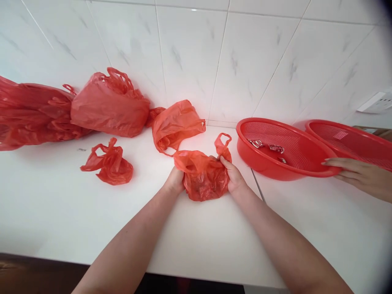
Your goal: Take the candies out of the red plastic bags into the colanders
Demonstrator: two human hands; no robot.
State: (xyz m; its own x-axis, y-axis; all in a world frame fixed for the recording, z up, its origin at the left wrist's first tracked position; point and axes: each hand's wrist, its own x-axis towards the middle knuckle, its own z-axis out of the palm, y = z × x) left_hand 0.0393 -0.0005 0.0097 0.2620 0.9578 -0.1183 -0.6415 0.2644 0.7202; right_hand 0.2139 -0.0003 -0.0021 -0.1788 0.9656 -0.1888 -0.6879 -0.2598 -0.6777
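Note:
A red plastic bag (203,181) is held between my two hands just above the white table (196,232). My left hand (177,179) grips its left side, with most of the fingers hidden behind the plastic. On the other side my right hand (232,175) has closed on the bag below its upright handle loop, thumb showing. Through the thin plastic I can see darker contents, too blurred to name. Right of my right hand stands a red perforated basket (260,161) with a few small patterned packets (276,148) inside.
Another person's hand (355,169) rests on the basket's right rim. A second red basket (352,143) stands beyond it. Red bags, including a full one (110,106), line the tiled wall (190,57); a small knotted bag (114,167) lies at left. A socket (376,102) is at right.

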